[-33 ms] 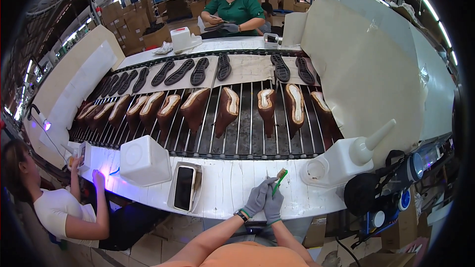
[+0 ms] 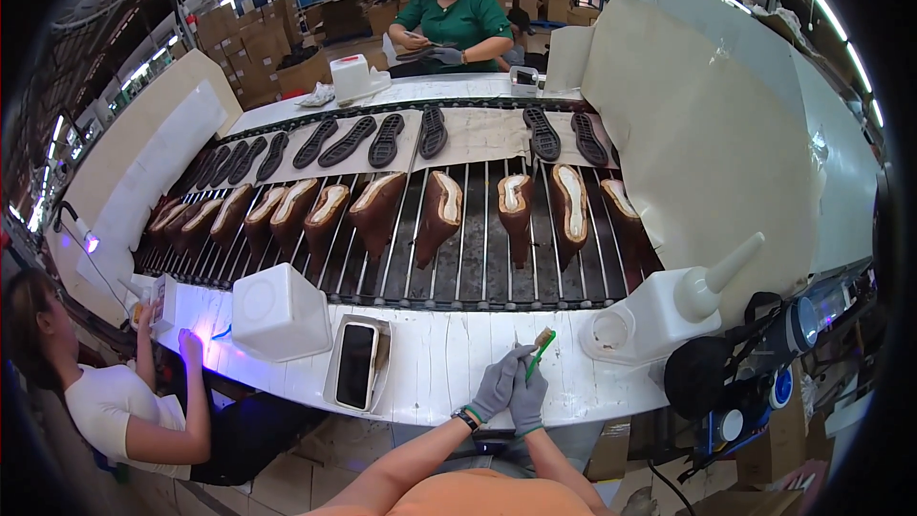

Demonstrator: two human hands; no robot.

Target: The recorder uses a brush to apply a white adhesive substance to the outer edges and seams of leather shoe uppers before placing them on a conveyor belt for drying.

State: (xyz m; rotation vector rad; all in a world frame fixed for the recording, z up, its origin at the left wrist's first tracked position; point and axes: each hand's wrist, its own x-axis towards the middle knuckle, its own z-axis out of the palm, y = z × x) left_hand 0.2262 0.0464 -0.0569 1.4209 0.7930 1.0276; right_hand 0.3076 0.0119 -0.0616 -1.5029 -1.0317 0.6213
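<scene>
Both of my hands wear grey gloves and rest close together over the white ledge. My right hand (image 2: 528,398) is closed around a small green-handled brush (image 2: 540,354), its tan bristle end pointing up and away. Right beside it, touching, my left hand (image 2: 494,387) has its fingers bent and pressed together; whether anything is in them is hidden. Beyond the ledge, several brown shoe uppers (image 2: 442,215) stand sole side up on a roller conveyor, their undersides pale. Black shoe soles (image 2: 386,140) lie in a row on a cream sheet behind them.
A white container with a spout (image 2: 659,320) stands on the ledge at right, a white box-shaped container (image 2: 279,312) at left. A phone (image 2: 357,366) lies in a tray between. Beige side panels (image 2: 707,124) flank the conveyor. Co-workers sit at left (image 2: 124,401) and across (image 2: 454,19).
</scene>
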